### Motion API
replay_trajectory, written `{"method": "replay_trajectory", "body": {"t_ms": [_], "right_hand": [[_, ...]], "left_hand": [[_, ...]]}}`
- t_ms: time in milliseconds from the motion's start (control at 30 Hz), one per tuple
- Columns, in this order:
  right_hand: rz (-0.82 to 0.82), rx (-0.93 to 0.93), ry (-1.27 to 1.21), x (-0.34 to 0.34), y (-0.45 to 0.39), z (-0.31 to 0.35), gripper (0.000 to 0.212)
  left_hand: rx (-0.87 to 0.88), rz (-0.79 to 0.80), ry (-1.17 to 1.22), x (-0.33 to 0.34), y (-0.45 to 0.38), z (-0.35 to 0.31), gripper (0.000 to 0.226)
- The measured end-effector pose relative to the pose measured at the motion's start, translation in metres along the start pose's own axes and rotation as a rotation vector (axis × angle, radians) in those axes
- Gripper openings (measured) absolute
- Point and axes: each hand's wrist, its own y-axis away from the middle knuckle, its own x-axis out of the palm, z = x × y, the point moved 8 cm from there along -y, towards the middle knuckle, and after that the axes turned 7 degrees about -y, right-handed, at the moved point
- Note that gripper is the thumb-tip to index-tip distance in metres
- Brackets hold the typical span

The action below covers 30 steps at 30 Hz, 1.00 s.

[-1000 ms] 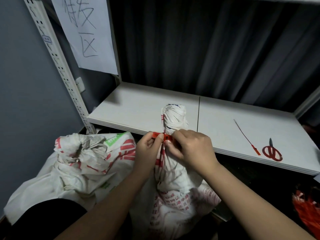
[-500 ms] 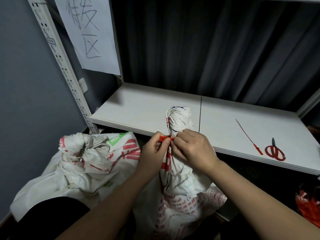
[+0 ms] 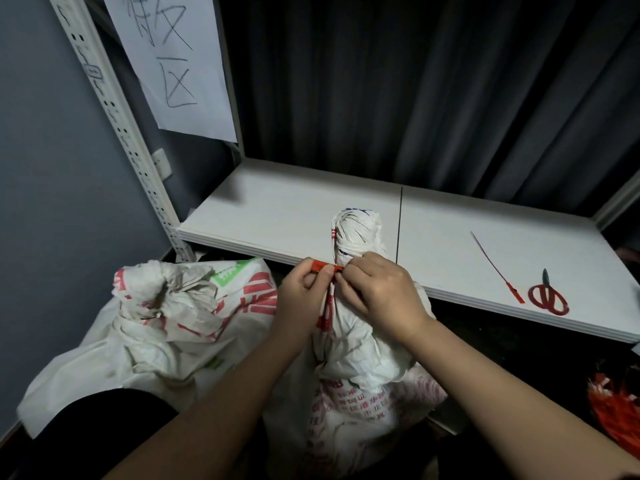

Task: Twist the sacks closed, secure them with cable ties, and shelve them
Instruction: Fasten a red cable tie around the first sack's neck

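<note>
A white sack with red print (image 3: 353,386) stands in front of me, its twisted neck (image 3: 356,233) rising above my hands. A red cable tie (image 3: 320,266) wraps that neck. My left hand (image 3: 303,299) pinches the tie's head on the left side. My right hand (image 3: 381,292) grips the neck and the tie from the right. A second white sack (image 3: 166,327), its top bunched and with no tie that I can see, leans at the left. A spare red cable tie (image 3: 498,271) lies on the white shelf (image 3: 284,216).
Red-handled scissors (image 3: 549,296) lie on the shelf at the right, next to the spare tie. A perforated upright (image 3: 121,126) and a paper sign (image 3: 176,64) stand at the left. Dark curtain hangs behind the shelf. Something red (image 3: 613,410) sits low at the right.
My left thumb and fingers have shifted a little left along the tie, so more of its red head shows. Both hands stay at the sack's neck.
</note>
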Motion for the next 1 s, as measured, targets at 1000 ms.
{"method": "replay_trajectory", "body": {"t_ms": [1000], "right_hand": [[0.46, 1.158, -0.613, 0.101, 0.116, -0.104, 0.085]], "left_hand": [[0.063, 0.32, -0.843, 0.038, -0.02, 0.035, 0.026]]}}
